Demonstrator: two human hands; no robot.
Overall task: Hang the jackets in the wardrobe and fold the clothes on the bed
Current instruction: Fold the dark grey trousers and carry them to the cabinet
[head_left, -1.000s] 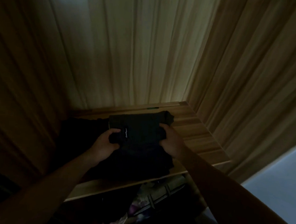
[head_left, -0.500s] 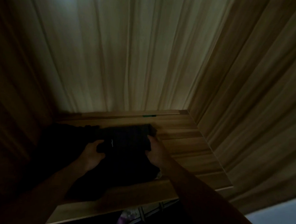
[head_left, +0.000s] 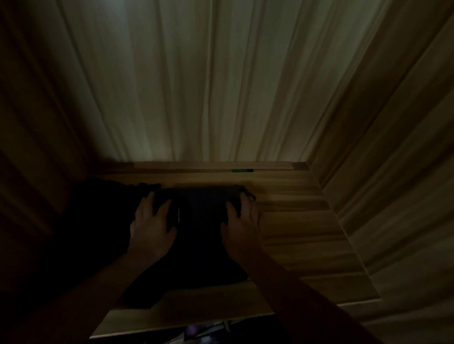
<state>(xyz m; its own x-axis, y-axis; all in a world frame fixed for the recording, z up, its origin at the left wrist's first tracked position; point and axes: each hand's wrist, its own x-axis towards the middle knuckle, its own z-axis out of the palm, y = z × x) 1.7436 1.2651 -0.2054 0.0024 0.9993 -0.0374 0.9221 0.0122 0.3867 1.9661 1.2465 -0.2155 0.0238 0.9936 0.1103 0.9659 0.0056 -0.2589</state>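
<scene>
Your left hand (head_left: 152,228) and right hand (head_left: 240,225) press flat, fingers spread, on soft folded black clothes (head_left: 198,238) inside the wooden wardrobe shelf (head_left: 309,242), bare wood at 3 o'clock.

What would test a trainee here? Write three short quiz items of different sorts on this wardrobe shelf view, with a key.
1. True or false: both hands rest on the dark garment.
2. Multiple choice: the garment lies on A) a bed, B) the shelf, C) a hanger.
3. Fill in: the small green mark sits at the shelf's ____ edge.

Key:
1. True: the left hand and right hand lie flat on it, fingers spread.
2. B
3. back
</scene>
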